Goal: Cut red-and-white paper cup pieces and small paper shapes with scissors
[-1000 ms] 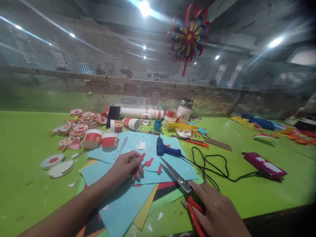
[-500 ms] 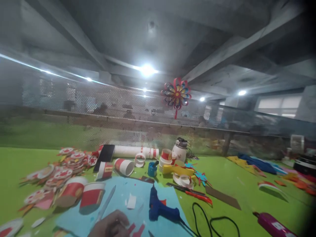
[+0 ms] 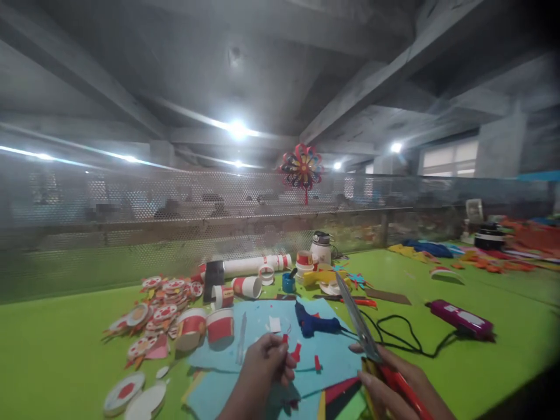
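My left hand [image 3: 268, 363] is over the light blue paper [image 3: 258, 312], its fingers closed in a pinch on a small red paper piece [image 3: 285, 338]. More red paper bits [image 3: 317, 363] lie just beside it. In my right hand [image 3: 394, 379] are red-handled scissors [image 3: 361, 326], the long metal blades pointing up and away. Between the hands and a little beyond them lies a blue glue gun [image 3: 317, 324]. A small white square [image 3: 275, 324] rests on the blue paper near my left fingertips.
Red and white paper cups [image 3: 220, 326] stand left of the paper, by a heap of round paper cut-outs [image 3: 164, 312]. A purple power strip [image 3: 461, 319] with a black cord lies right. At the back are a white bottle [image 3: 321, 251] and a mesh partition [image 3: 245, 204].
The view has swung left and down. My right hand with the scissors has come into sight. My left hand now shows more fully, by the red bits.
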A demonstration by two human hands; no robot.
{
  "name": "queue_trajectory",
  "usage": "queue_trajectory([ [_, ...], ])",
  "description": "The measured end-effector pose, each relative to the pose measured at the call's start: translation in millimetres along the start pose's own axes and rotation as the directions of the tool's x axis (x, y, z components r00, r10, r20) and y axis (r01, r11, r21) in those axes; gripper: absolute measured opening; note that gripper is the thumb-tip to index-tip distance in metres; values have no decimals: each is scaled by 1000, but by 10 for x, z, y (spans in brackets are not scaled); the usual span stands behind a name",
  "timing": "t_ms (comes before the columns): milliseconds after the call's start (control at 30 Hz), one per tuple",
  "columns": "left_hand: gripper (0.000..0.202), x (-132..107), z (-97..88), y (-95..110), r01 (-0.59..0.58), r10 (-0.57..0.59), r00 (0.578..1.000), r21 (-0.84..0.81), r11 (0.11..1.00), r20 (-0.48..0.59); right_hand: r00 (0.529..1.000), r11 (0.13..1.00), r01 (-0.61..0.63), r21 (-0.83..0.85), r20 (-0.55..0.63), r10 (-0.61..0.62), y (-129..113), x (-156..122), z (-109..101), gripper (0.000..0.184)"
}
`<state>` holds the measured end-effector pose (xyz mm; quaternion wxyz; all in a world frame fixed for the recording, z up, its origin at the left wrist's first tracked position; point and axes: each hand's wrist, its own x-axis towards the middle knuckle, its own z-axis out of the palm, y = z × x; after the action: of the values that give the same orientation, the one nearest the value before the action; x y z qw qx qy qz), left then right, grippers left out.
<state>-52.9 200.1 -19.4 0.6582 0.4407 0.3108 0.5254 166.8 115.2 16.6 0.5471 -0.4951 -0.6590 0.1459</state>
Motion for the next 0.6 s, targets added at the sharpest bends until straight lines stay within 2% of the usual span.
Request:
queue_trajectory([
  [133, 32, -105, 73, 167, -13, 17, 998, -63, 998, 63, 989, 998, 0, 70, 149, -11, -295, 347, 346, 30],
  [233, 35, -151, 88, 289, 9, 3, 994, -107, 994, 107, 981, 988, 32, 154, 184, -61, -447, 610, 608, 32],
  [400, 37, -164, 52, 416, -25, 38, 995, -132, 991, 95, 963, 981, 76, 177, 241, -118, -682, 753, 901, 28],
  [500, 37, -153, 24, 414, -66, 75, 993, -105, 992, 88, 957, 992, 66, 109, 276, -94, -690, 759, 999, 23],
  [600, 38, -120, 20, 351, -104, 106, 989, -26, 994, 108, 943, 998, 57, 36, 327, -66, -587, 752, 1017, 14],
])
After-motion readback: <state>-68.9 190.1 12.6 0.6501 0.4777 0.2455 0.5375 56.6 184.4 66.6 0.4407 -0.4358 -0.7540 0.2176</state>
